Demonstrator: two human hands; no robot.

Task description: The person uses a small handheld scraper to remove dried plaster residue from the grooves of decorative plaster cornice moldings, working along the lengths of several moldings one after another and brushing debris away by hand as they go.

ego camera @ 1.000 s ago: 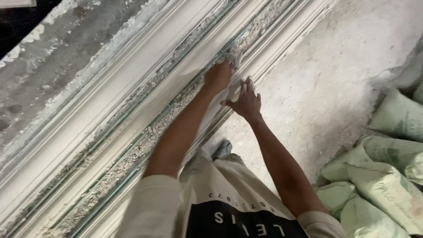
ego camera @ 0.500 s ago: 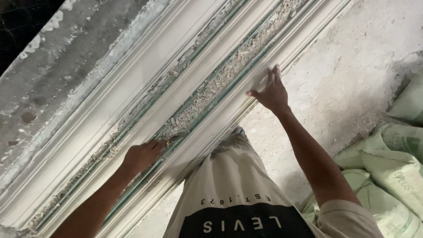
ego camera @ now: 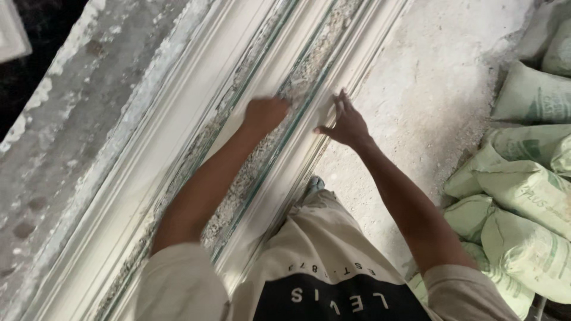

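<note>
On the moulding (ego camera: 178, 148), left hand (ego camera: 264, 113) fisted, right hand (ego camera: 345, 123) spread.

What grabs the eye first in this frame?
A long white moulded strip runs diagonally across the frame, with a rough, crumbly channel along its middle. Both hands are on it at centre: the left hand is closed and pressed into the channel, and the right hand has its fingers spread against the strip's outer edge. Pale green sacks are piled on the dusty floor at the right.
</note>
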